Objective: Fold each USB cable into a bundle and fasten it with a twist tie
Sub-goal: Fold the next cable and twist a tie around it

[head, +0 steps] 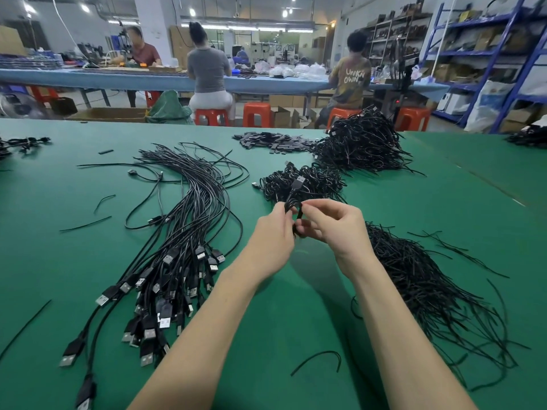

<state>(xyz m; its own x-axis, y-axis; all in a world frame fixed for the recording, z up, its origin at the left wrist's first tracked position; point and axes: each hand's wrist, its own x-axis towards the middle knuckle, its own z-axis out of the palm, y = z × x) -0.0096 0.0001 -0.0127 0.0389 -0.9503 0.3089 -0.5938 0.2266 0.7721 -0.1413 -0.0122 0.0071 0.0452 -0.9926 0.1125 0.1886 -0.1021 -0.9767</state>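
Two hands met above a green table (296,306): left hand (273,232) and right hand (331,223) both pinched one folded USB cable (294,199). Three heaps lay nearby: loose cables (183,232), finished bundles (302,182), twist ties (420,276).

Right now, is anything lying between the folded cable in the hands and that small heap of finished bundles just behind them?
Nothing visible does. The left hand and right hand pinch the folded black USB cable above the green table mat, and the heap of tied black bundles lies directly beyond it.
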